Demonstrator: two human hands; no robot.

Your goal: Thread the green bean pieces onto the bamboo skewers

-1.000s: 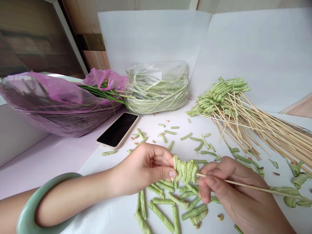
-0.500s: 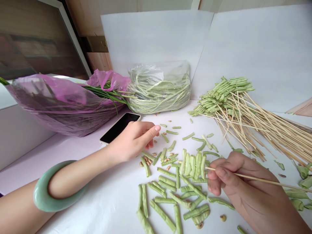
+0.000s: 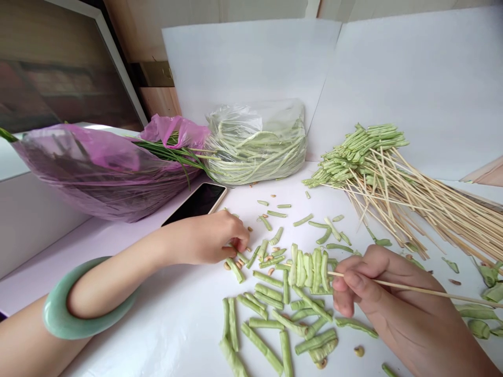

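Green bean row: folded long beans [image 3: 308,268] sat threaded on a bamboo skewer [image 3: 424,291], clamped in the right hand [image 3: 377,298].
Left hand: the left hand [image 3: 206,238] was apart, its fingertips [image 3: 243,243] among loose bean pieces [image 3: 234,270] beside the skewer, grip unclear.
Done: finished skewers [image 3: 359,149] lay piled beyond it.
Left: cut beans [image 3: 261,345] lay around it.

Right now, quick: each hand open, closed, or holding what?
Left hand: closed, fingertips down among loose bean pieces; cannot tell if it holds one.
Right hand: closed on a bamboo skewer threaded with beans.
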